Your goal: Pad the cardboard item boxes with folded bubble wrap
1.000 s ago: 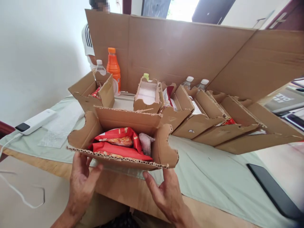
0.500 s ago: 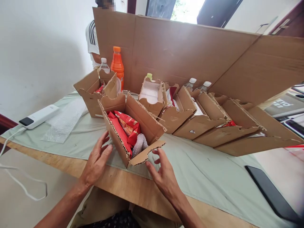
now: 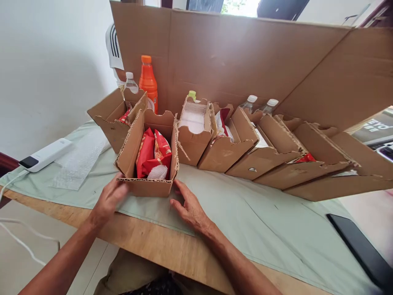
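An open cardboard box (image 3: 150, 188) stands on the green cloth in front of me, its front wall facing me. Inside lie red packets (image 3: 145, 153) and a piece of bubble wrap (image 3: 158, 173). My left hand (image 3: 109, 198) is at the box's front left corner, its fingers slightly blurred and partly behind the edge. At the front right corner is my right hand (image 3: 188, 207), thumb and fingers apart, nothing held in it.
Several cardboard boxes (image 3: 227, 157) lean in a row at the right; another box (image 3: 112, 127) stands behind left. An orange bottle (image 3: 148, 84), a tall cardboard panel (image 3: 245, 61), a white device (image 3: 46, 155), bubble wrap (image 3: 78, 162) and a black phone (image 3: 357, 246) surround them.
The box has turned and moved left and back, its front wall now upright and squarely facing me. Both hands have shifted left with it.
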